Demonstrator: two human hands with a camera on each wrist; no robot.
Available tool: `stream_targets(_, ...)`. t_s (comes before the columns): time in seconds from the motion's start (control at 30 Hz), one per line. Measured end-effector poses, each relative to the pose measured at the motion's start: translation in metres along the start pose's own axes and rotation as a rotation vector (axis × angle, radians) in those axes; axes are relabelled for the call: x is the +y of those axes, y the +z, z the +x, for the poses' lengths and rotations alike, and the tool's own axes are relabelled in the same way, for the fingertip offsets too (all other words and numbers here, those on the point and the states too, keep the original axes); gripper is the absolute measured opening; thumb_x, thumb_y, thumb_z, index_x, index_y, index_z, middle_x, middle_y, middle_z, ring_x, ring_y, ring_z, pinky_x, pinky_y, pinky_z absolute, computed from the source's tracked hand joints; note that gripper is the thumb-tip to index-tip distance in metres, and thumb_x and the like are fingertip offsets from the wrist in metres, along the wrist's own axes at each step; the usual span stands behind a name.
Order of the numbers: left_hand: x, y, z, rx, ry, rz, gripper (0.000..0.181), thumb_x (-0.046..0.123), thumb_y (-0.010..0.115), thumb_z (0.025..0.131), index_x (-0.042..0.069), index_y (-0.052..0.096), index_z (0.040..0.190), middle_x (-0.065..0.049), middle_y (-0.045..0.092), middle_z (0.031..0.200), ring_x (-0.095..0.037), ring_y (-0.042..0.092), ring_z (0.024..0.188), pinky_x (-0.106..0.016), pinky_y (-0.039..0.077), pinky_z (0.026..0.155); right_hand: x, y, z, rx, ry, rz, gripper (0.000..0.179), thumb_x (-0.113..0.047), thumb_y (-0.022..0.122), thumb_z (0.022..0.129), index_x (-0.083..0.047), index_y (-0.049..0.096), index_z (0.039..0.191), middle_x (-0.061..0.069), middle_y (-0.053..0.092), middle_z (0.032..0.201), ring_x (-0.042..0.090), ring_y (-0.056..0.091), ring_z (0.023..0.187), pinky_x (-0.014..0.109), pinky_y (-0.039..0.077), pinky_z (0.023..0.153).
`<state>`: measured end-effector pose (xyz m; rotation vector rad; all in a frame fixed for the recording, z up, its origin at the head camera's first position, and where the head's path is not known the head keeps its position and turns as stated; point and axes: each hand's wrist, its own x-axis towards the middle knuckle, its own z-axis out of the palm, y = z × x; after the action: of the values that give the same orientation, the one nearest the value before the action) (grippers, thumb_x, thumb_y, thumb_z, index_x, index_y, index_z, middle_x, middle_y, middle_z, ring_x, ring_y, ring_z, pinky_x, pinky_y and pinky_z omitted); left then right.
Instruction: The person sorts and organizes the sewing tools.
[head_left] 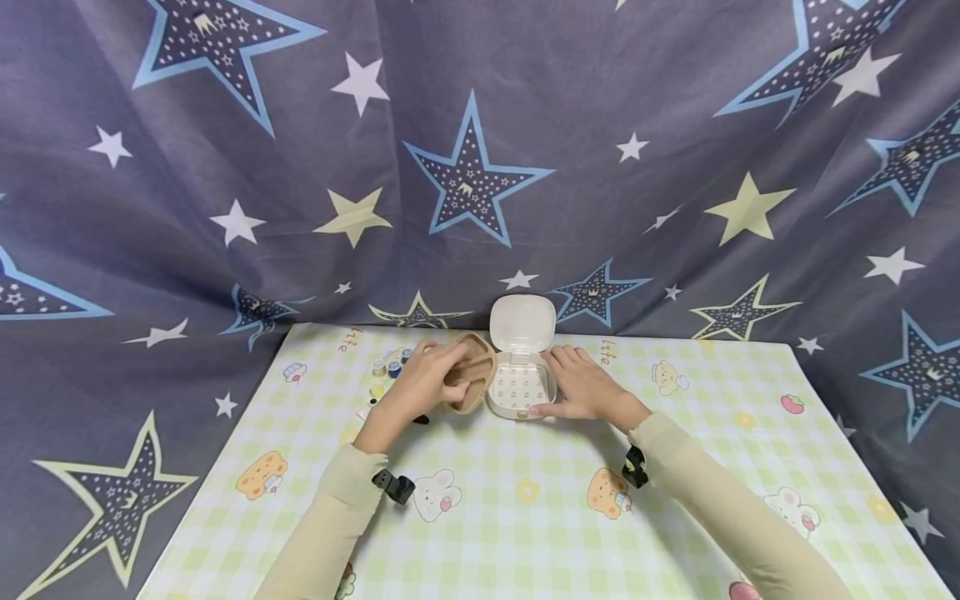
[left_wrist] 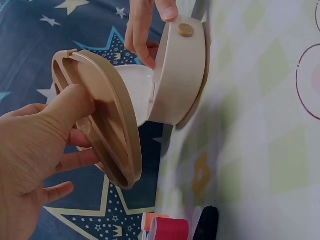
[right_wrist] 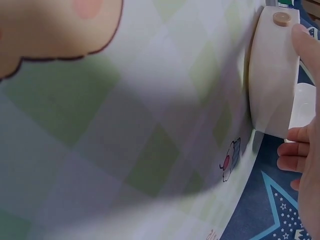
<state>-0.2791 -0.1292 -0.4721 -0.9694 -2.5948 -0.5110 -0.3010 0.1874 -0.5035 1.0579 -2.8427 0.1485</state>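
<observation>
Near the far edge of the table (head_left: 525, 542), the white box (head_left: 502, 409) stands with its lid (head_left: 522, 321) raised at the back, so the opening part looks done. Held up just to the left of it is the brown tray (head_left: 481, 375), tilted, its compartments showing; the left hand (head_left: 422, 382) pinches it, thumb inside and fingers behind. Whether the tray's edge touches the box's rim is hard to tell from the head view. The right hand (head_left: 588, 392) grips the box by its right side, thumb at the front near the button (head_left: 522, 414) and fingers farther back, which seems meant to steady it. The tray is out of the box, whose spotted floor (head_left: 517, 385) shows. Spools (head_left: 394, 368) of thread and a small dark thing (head_left: 422, 419) lie on the table beside the left hand, outside the box. As a judgement, setting down the tray and handling those small things are left, with the lid not yet closed
</observation>
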Motion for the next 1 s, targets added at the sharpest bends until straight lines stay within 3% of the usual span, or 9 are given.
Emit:
stream_targets(0.23,-0.003,-0.005,-0.001,0.044,0.023,0.039,0.04,0.017,0.076,0.079,0.016,0.06,0.116,-0.001,0.068,0.098,-0.02,0.065,0.091,-0.057,0.043,0.105,-0.001,-0.002,0.001,-0.033,0.024,0.012,0.107,-0.08,0.061,0.079,-0.001,0.042,0.15,0.017,0.049,0.143,0.032,0.045,0.134,0.049,0.032,0.119)
stream_targets(0.47,-0.01,-0.015,-0.003,0.114,0.072,0.152,0.031,0.018,0.076,0.077,0.012,0.061,0.104,-0.002,0.061,0.091,-0.023,0.063,0.086,-0.055,0.045,0.101,-0.001,-0.004,0.001,-0.04,0.037,0.048,0.107,-0.079,0.063,0.078,0.0,0.043,0.149,0.017,0.049,0.142,0.034,0.045,0.134,0.05,0.032,0.119)
stream_targets(0.6,-0.017,-0.025,-0.008,0.135,0.051,0.228,0.033,0.019,0.077,0.078,0.013,0.063,0.107,-0.003,0.06,0.092,-0.027,0.061,0.086,-0.054,0.044,0.101,0.0,-0.002,0.002,-0.041,0.027,0.036,0.107,-0.08,0.061,0.079,-0.001,0.043,0.149,0.017,0.049,0.143,0.033,0.045,0.134,0.05,0.032,0.118)
stream_targets(0.73,-0.028,-0.035,-0.015,0.134,0.017,0.301,0.037,0.02,0.078,0.081,0.014,0.065,0.115,-0.006,0.068,0.105,-0.029,0.063,0.094,-0.056,0.044,0.103,0.0,-0.001,0.002,-0.034,0.015,0.024,0.106,-0.08,0.061,0.079,-0.001,0.044,0.147,0.017,0.05,0.14,0.032,0.047,0.132,0.049,0.035,0.116)
stream_targets(1.0,-0.056,-0.054,-0.036,0.152,-0.036,0.363,0.043,0.019,0.077,0.081,0.011,0.065,0.121,-0.012,0.068,0.115,-0.034,0.063,0.096,-0.056,0.042,0.101,-0.003,-0.004,0.002,-0.035,0.015,0.038,0.105,-0.079,0.061,0.079,-0.001,0.045,0.147,0.018,0.05,0.139,0.033,0.047,0.131,0.05,0.035,0.115)
